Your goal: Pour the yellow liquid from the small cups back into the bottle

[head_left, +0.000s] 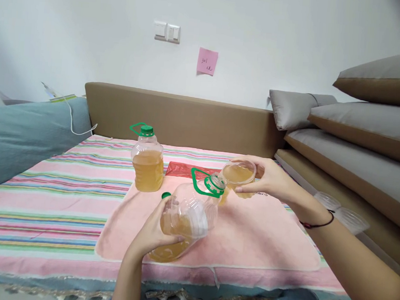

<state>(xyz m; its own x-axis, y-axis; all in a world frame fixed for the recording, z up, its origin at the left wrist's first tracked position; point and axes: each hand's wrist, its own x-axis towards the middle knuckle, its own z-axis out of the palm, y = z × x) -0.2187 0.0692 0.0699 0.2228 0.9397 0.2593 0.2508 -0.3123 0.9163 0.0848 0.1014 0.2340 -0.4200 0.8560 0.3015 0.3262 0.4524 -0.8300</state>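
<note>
My left hand is wrapped round the lower part of a clear bottle with a green ring handle and an uncapped mouth. The bottle tilts up to the right, with yellow liquid low inside. My right hand holds a clear round bowl of yellow liquid, tipped at the bottle's mouth. A capped bottle with a green cap and yellow liquid stands upright at the back left. A green cap shows just behind my left hand; what it sits on is mostly hidden.
A pink mat lies on the striped cloth. Behind it is a red plastic item. Clear containers lie at the right, beside stacked cushions. A brown backrest runs along the wall.
</note>
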